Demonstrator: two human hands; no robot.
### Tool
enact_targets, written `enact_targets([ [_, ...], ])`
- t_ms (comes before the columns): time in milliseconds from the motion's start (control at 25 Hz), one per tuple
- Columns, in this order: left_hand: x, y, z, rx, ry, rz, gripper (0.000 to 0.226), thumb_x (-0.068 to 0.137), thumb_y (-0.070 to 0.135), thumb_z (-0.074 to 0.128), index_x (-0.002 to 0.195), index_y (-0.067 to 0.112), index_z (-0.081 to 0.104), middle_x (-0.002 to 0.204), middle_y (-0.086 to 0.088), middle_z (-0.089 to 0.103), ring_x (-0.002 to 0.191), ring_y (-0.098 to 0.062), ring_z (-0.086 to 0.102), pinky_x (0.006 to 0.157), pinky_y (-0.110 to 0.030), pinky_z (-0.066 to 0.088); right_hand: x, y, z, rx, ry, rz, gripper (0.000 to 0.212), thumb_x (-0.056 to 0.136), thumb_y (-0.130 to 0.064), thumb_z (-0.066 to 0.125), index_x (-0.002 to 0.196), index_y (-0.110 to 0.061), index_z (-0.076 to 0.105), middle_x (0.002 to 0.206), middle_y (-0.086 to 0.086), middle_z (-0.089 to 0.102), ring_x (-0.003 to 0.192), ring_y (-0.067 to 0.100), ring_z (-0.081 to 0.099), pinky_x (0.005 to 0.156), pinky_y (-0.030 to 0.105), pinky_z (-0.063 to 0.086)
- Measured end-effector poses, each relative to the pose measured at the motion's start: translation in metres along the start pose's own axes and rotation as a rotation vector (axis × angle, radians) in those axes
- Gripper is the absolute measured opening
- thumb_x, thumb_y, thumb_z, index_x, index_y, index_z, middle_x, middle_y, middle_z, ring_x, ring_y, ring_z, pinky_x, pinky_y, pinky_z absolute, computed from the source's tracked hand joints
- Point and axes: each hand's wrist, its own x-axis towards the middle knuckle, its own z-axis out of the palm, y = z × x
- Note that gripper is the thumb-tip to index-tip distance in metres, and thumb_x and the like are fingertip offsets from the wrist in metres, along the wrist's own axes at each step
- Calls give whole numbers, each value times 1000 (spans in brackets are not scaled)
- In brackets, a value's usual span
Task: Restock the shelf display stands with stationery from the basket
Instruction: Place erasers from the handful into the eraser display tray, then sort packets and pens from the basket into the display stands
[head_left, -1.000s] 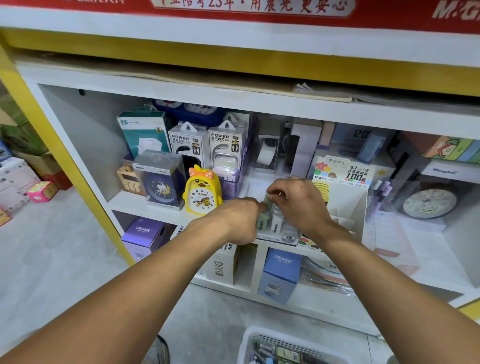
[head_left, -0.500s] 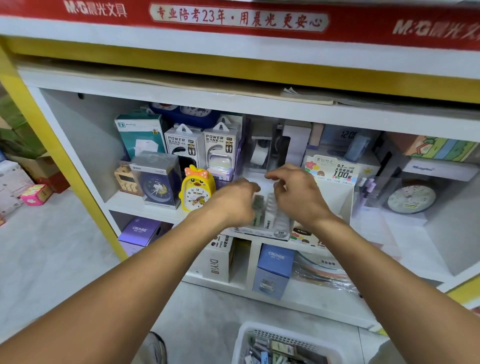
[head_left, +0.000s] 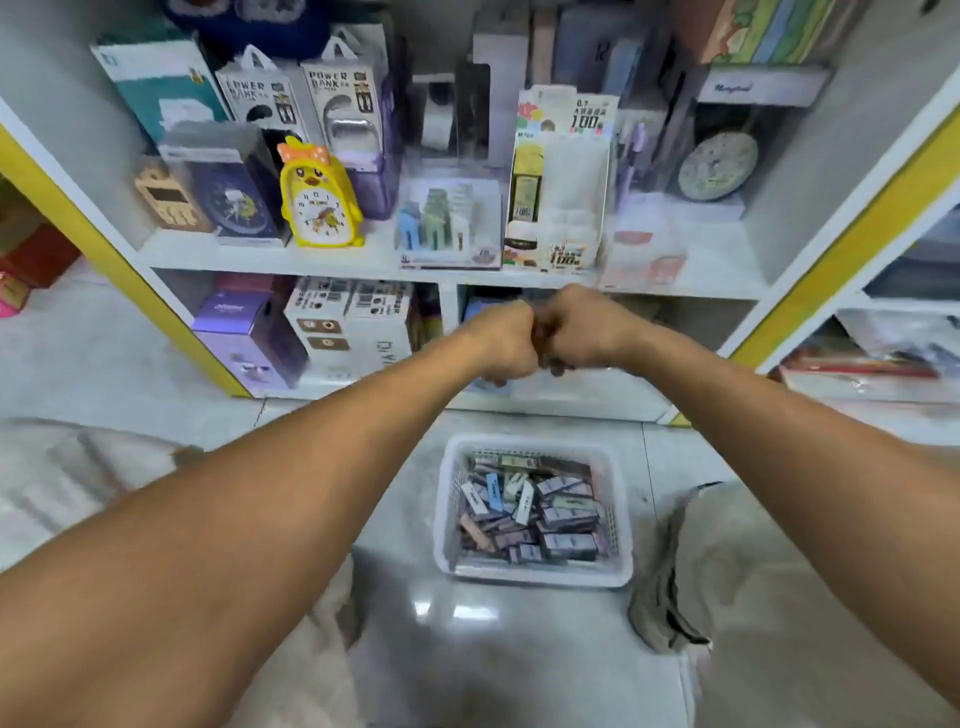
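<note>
On the shelf's left end a yellow chick clock (head_left: 318, 200) is standing beside boxed power banks (head_left: 340, 111), none of which matter for the job. Moving rightward, the clear display stand (head_left: 451, 226) is sitting near the shelf edge, holding a few upright blue and green packs, with room showing behind them. Just beside it, the taller white card stand (head_left: 558, 182) is looking largely unfilled. Below and in front of the shelf, the left hand (head_left: 501, 343) and right hand (head_left: 582, 332) are meeting knuckle to knuckle, fingers curling inward; whether either one is pinching anything is impossible to tell, since motion blur and the backs of the hands are hiding the palms. On the floor beneath them the white basket (head_left: 535, 569) is holding a loose heap of small stationery boxes (head_left: 530, 509). Those boxes are probably light, stiff cardboard and slightly slick, so pinching one across its narrow sides near the middle should be giving the surest hold, and several could likely be gathered together.
</note>
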Motion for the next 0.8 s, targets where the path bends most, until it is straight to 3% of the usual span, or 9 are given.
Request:
enact_targets([
  [80, 0, -20, 57, 19, -232, -89, 9, 85, 4, 55, 78, 4, 60, 75, -16, 65, 70, -31, 71, 58, -37, 59, -5, 38, 54, -2, -163, 97, 17, 86, 0, 61, 89, -13, 73, 74, 1, 72, 61, 9, 70, 54, 21, 51],
  [160, 3, -44, 113, 121, -349, -115, 10, 85, 8, 62, 78, 4, 55, 81, -15, 62, 72, -28, 64, 62, -34, 53, -6, 74, 105, -54, -210, 169, 27, 89, -6, 58, 113, -9, 69, 105, 6, 72, 94, 20, 70, 76, 26, 55],
  [200, 3, -56, 140, 173, -384, -113, 12, 84, 12, 65, 88, 5, 56, 90, -14, 62, 80, -28, 62, 65, -32, 48, -6, 90, 127, -79, -225, 218, 26, 91, -9, 58, 115, -5, 67, 117, 12, 68, 105, 26, 65, 83, 29, 53],
  [280, 7, -75, 187, 220, -444, -107, 38, 83, 20, 71, 116, 7, 55, 112, -14, 62, 99, -29, 61, 74, -30, 48, -9, 120, 165, -15, -251, 382, 8, 91, -9, 55, 88, -4, 60, 106, 18, 64, 89, 28, 63, 68, 29, 49],
  [360, 16, -82, 218, 232, -440, -61, 56, 81, 28, 75, 127, 7, 50, 122, -13, 59, 106, -30, 60, 85, -34, 52, -15, 150, 201, 172, -217, 618, 22, 89, -6, 53, 70, -12, 46, 82, 9, 55, 64, 19, 52, 51, 26, 41],
  [440, 32, -81, 235, 241, -392, 24, 70, 79, 32, 77, 135, 5, 44, 132, -15, 52, 116, -32, 54, 95, -41, 49, -22, 167, 229, 404, -216, 806, 14, 91, -9, 54, 78, -12, 49, 82, 6, 53, 68, 20, 56, 56, 27, 51],
  [520, 54, -76, 245, 229, -370, 74, 89, 77, 37, 78, 145, 1, 32, 144, -18, 42, 129, -34, 45, 105, -43, 43, -21, 177, 253, 598, -168, 947, 5, 92, -13, 56, 96, -10, 56, 94, 9, 59, 79, 28, 65, 67, 40, 62],
  [640, 86, -70, 255, 266, -389, 109, 103, 75, 46, 78, 149, 0, 23, 150, -19, 35, 136, -34, 37, 111, -42, 37, -15, 176, 273, 707, 15, 1085, 6, 87, -15, 63, 86, -9, 62, 93, 16, 67, 80, 35, 71, 72, 51, 63],
  [800, 109, -73, 278, 383, -405, 134, 105, 71, 53, 78, 146, 0, 27, 143, -21, 36, 130, -37, 39, 107, -44, 39, -10, 171, 290, 764, 211, 1133, 11, 71, -21, 75, 72, -16, 66, 75, 6, 68, 67, 25, 64, 60, 37, 58],
])
